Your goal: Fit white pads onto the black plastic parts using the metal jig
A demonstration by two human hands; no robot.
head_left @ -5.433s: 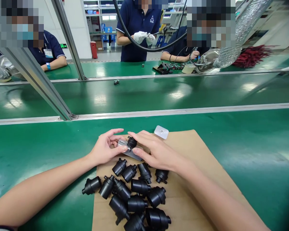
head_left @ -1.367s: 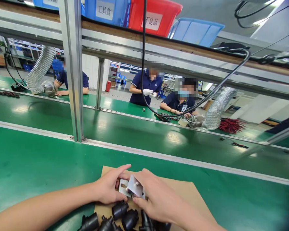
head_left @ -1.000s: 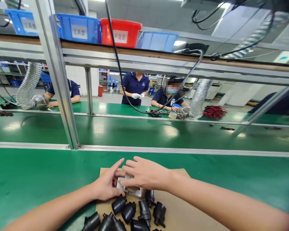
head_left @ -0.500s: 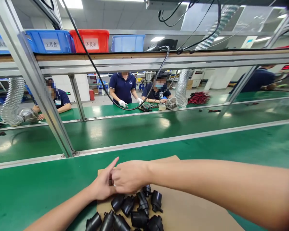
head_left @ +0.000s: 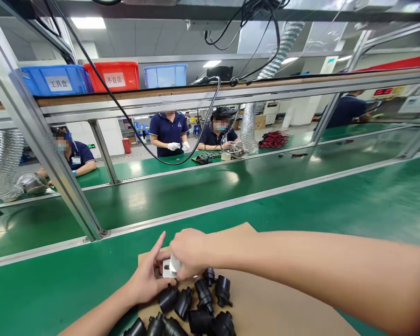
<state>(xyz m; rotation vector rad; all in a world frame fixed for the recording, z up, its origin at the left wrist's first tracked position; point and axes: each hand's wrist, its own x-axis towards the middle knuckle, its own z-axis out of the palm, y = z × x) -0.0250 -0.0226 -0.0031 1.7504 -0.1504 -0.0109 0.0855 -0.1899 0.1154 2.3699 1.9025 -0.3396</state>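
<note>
My right hand is closed on a white slotted bracket, a bent plate that its fingers partly cover. From the left, my left hand grips the same bracket. Its thumb lies along the bracket's lower edge, some fingers are curled behind it, and one finger points up. Whether another part is inside the grip is hidden. Just below the hands, several black plastic cylindrical housings with narrow stubs lie on a brown cardboard sheet.
The cardboard rests on a green bench. Beyond a metal rail, a slanting aluminium post stands at left. Blue bins and a red bin sit on the shelf above. A black cable hangs down. Several people work at the opposite bench.
The camera view has shifted slightly. My right hand has turned and drawn back a little from my left palm, so the white bracket between them now shows.
</note>
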